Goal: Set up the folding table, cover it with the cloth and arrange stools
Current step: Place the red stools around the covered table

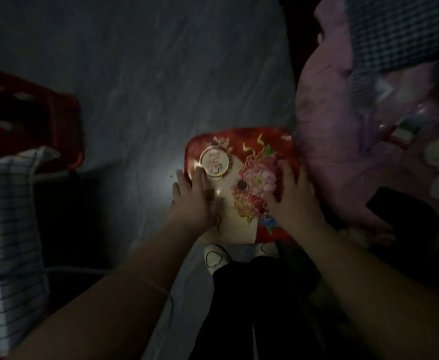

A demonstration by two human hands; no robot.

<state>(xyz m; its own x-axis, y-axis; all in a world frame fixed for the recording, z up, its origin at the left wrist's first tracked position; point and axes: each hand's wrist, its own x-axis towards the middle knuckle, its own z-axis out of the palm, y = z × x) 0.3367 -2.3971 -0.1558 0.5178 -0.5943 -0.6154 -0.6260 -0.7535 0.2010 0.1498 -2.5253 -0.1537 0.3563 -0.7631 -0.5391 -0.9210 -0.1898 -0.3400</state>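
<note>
The room is dim. A red square top with rounded corners and a flower print (252, 152) lies level just beyond my feet; I cannot tell whether it is a stool seat or a small folded table. My left hand (195, 201) rests flat on its left part, fingers reaching to the left edge. On its right part, over the flowers, lies my right hand (295, 201) with fingers spread. A white cloth with dark stripes (7, 216) is draped over something at the left. Behind it stands a red plastic stool (31, 118).
Grey marbled floor (161, 74) stretches ahead. A big pink bundle (343, 157) presses against the red top's right side, with checked fabric (405, 29) above it. My white slippers (215, 257) and dark trouser legs are right below the red top.
</note>
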